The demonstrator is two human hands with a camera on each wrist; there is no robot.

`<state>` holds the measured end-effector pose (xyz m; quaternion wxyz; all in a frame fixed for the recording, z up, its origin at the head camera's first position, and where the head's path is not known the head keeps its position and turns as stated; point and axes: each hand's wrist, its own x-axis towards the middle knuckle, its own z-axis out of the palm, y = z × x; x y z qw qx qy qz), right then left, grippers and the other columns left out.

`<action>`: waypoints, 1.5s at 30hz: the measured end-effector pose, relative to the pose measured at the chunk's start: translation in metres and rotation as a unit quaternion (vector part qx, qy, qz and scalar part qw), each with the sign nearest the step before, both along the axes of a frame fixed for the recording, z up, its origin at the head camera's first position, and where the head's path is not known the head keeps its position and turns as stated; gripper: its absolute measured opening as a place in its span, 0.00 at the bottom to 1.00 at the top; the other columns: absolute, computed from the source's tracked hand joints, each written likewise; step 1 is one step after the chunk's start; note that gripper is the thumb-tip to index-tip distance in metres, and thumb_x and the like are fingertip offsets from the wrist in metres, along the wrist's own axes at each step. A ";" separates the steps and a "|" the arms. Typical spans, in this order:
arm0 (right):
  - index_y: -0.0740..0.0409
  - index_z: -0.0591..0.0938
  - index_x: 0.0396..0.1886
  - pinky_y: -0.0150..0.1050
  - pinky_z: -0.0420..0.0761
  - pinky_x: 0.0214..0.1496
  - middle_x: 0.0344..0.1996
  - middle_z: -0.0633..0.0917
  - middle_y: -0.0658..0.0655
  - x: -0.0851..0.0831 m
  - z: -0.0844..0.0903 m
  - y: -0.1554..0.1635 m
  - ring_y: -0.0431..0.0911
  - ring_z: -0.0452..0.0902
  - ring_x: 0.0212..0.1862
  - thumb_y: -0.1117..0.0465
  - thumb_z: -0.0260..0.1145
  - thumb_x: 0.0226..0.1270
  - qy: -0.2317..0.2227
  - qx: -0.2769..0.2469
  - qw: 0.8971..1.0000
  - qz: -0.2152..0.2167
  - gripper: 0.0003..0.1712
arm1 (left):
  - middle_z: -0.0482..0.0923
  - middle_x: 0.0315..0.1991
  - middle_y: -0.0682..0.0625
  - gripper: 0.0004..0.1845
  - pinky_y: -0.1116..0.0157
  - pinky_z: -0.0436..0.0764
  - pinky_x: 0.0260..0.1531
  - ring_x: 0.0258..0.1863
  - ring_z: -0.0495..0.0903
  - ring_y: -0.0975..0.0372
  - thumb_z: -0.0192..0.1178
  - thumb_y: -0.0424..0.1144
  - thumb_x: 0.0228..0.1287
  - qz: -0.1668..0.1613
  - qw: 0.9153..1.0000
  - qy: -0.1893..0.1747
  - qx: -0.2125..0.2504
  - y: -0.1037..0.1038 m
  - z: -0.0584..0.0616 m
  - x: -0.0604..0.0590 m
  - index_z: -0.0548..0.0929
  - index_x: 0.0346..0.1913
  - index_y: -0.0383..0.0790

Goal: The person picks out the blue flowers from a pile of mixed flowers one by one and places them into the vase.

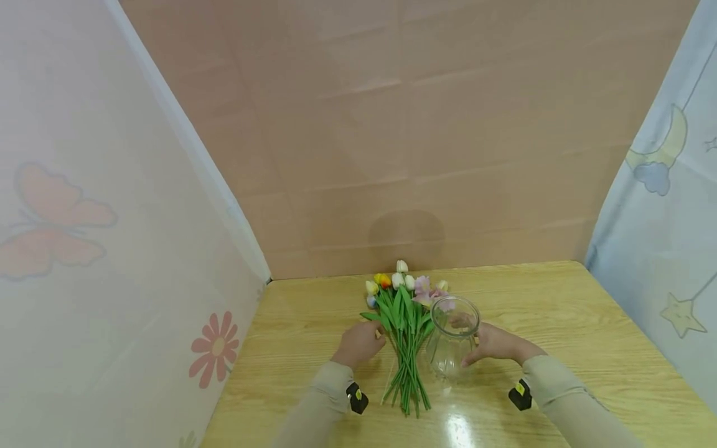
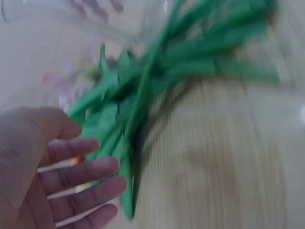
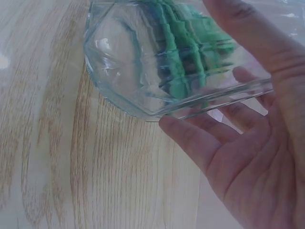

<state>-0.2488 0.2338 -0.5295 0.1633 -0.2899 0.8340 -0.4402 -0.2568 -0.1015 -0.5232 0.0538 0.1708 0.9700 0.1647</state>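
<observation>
From the head camera, your right hand (image 1: pixel 495 344) wraps around the side of a clear glass vase (image 1: pixel 452 338) that stands upright on the wooden table (image 1: pixel 560 323), thumb toward you and fingers on the far side of the glass. Just left of the vase lies a bunch of artificial tulips (image 1: pixel 404 323), blooms pointing away from you and green stems fanning back toward your body; the nearest leaves touch or nearly touch the glass. Your left hand (image 1: pixel 358 344) sits on the far side of the bunch from the vase, fingers bent against the leaves; whether it grips them you cannot tell here. The left wrist camera, which is blurred, shows that hand (image 2: pixel 45 164) with fingers fairly straight and spread, resting beside the green stems (image 2: pixel 162 81), not closed round them. In the right wrist camera, your right hand (image 3: pixel 257 138) cups the faceted vase (image 3: pixel 162 57), thumb over one side and fingers under the other, the green stems showing through the glass.
</observation>
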 end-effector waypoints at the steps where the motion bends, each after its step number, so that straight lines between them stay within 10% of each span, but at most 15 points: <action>1: 0.71 0.55 0.71 0.76 0.58 0.58 0.68 0.61 0.75 0.000 0.000 0.000 0.77 0.55 0.66 0.58 0.78 0.49 -0.003 -0.001 1.000 0.000 0.56 | 0.72 0.17 0.59 0.08 0.69 0.65 0.14 0.13 0.65 0.69 0.55 0.43 0.69 0.005 1.000 -0.002 0.006 0.006 0.000 0.001 0.83 0.40 0.46; 7: 0.69 0.55 0.71 0.76 0.59 0.58 0.68 0.62 0.74 -0.001 -0.001 0.001 0.77 0.55 0.66 0.58 0.78 0.49 -0.010 -0.001 1.000 -0.003 0.56 | 0.68 0.17 0.57 0.11 0.69 0.62 0.16 0.15 0.63 0.67 0.58 0.42 0.69 0.006 1.000 -0.003 -0.009 0.040 -0.007 0.010 0.74 0.26 0.48; 25: 0.70 0.52 0.73 0.77 0.58 0.58 0.69 0.60 0.74 0.000 -0.005 0.000 0.78 0.54 0.66 0.58 0.77 0.51 -0.019 -0.007 1.000 -0.008 0.57 | 0.73 0.14 0.53 0.14 0.67 0.70 0.09 0.11 0.74 0.64 0.63 0.50 0.63 0.041 0.986 0.110 -0.119 0.079 -0.034 0.023 0.81 0.34 0.42; 38: 0.70 0.53 0.72 0.77 0.58 0.57 0.69 0.60 0.75 0.001 -0.004 0.001 0.79 0.53 0.66 0.59 0.77 0.51 -0.017 -0.006 1.000 -0.006 0.57 | 0.72 0.11 0.50 0.20 0.73 0.63 0.06 0.07 0.69 0.66 0.58 0.38 0.69 0.030 0.995 0.090 -0.043 0.079 -0.038 0.024 0.77 0.56 0.25; 45: 0.72 0.53 0.72 0.75 0.61 0.57 0.68 0.61 0.75 0.000 -0.005 0.002 0.78 0.56 0.65 0.59 0.78 0.51 -0.007 -0.004 1.000 -0.005 0.57 | 0.67 0.12 0.55 0.06 0.77 0.58 0.06 0.06 0.61 0.72 0.55 0.36 0.72 -0.016 0.989 0.132 0.069 0.075 -0.037 0.023 0.73 0.40 0.36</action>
